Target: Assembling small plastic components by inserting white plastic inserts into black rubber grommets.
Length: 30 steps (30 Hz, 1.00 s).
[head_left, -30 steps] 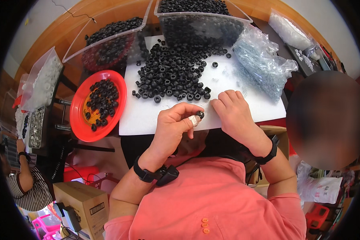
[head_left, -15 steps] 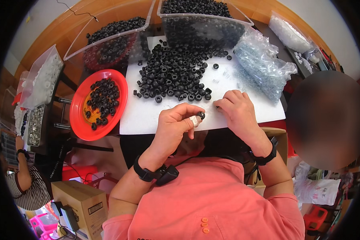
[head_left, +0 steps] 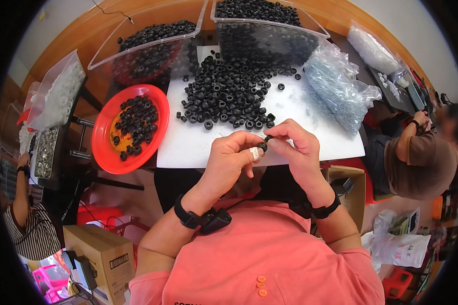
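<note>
The white tabletop [head_left: 336, 148] is bordered at its far edge by a left clear bin [head_left: 137, 61] and a right clear bin [head_left: 267, 43], both filled with black pieces. Across its far half a heap of black pieces [head_left: 224, 91] is spread. A clear plastic bag [head_left: 338, 89] is laid along the right edge; a red plate [head_left: 103, 147] is set at the left edge. Over the near edge, the left hand [head_left: 232, 155] and right hand [head_left: 301, 145] are held close together. Between them, a round black piece [head_left: 262, 146] is pinched by the left fingers. By the right fingers a smaller dark piece [head_left: 268, 138] seems gripped, though it is partly covered. The round piece is judged light, stiff, not fragile, perhaps slippery; it is best held by opposite outer sides.
</note>
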Motion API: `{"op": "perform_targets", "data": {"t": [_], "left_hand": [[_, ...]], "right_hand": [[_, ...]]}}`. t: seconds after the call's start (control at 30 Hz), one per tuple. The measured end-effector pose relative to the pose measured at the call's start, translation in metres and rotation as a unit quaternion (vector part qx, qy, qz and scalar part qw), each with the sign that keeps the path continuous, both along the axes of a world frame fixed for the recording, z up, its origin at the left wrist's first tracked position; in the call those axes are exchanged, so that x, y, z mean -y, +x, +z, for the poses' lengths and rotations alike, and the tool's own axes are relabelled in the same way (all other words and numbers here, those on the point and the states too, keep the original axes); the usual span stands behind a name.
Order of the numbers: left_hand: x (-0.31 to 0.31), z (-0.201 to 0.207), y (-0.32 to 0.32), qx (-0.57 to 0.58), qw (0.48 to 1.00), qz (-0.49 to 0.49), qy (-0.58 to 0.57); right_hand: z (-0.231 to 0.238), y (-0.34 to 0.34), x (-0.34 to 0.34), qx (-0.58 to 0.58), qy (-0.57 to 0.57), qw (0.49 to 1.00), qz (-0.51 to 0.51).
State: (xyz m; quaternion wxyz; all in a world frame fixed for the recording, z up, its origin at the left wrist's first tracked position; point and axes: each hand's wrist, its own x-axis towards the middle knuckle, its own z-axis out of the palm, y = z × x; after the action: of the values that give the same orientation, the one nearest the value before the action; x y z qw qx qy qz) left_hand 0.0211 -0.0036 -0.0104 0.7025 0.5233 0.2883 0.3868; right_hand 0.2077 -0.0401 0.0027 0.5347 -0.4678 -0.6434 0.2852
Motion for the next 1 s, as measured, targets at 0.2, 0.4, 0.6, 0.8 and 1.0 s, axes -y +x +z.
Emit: {"op": "perform_targets", "data": {"t": [0.2, 0.4, 0.6, 0.8, 1.0], "left_hand": [[0.001, 0.001, 0.000, 0.005, 1.000, 0.010, -0.012], [0.001, -0.001, -0.001, 0.011, 1.000, 0.016, -0.020], [0.002, 0.004, 0.003, 0.006, 0.999, 0.018, -0.028], [0.004, 0.003, 0.000, -0.017, 0.998, 0.052, -0.035], [0.006, 0.001, -0.002, 0.012, 0.997, 0.078, -0.022]], "right_hand": [[-0.002, -0.004, 0.001, -0.077, -0.010, 0.996, 0.038], [-0.009, -0.012, 0.005, -0.153, -0.064, 0.985, 0.040], [-0.010, -0.008, 0.007, -0.148, -0.049, 0.987, 0.036], [-0.009, -0.012, 0.004, -0.190, -0.110, 0.973, 0.068], [-0.009, -0.013, 0.003, -0.107, -0.068, 0.991, 0.048]]}}
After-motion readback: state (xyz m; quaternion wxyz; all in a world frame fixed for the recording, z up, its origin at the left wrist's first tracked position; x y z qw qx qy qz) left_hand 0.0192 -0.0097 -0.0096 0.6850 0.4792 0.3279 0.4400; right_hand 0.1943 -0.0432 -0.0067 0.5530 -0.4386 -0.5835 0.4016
